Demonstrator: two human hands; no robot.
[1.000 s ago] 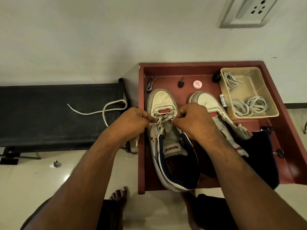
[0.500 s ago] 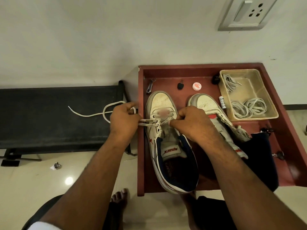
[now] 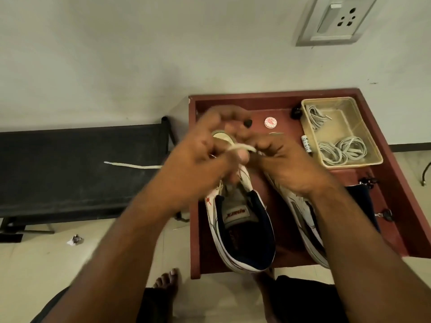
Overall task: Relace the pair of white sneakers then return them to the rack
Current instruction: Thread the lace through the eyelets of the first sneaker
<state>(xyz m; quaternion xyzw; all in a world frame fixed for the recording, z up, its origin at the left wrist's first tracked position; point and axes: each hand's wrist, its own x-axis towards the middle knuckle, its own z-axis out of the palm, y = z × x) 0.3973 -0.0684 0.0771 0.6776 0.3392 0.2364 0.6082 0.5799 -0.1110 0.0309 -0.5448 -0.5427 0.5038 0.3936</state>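
Two white sneakers with navy lining stand on a red-brown tray table (image 3: 233, 99). Over the toe half of the left sneaker (image 3: 242, 229) both my hands are raised, blurred by motion. My left hand (image 3: 205, 155) and my right hand (image 3: 277, 157) each pinch the white lace (image 3: 240, 148), which spans between them. A loose lace end (image 3: 133, 165) trails left over the black bench. The right sneaker (image 3: 303, 220) lies mostly under my right forearm.
A clear plastic box (image 3: 373, 145) with several spare laces stands at the table's back right. A round red-and-white tin (image 3: 270, 122), a small black knob (image 3: 247, 123) and a little tube (image 3: 307, 145) lie behind the shoes. The black bench (image 3: 70, 171) stands left, a wall socket (image 3: 338, 19) above.
My left hand has come back from the left and lifted over the shoe toe. Both hands now hold the lace up between them, and the lace loop on the bench has been drawn straight.
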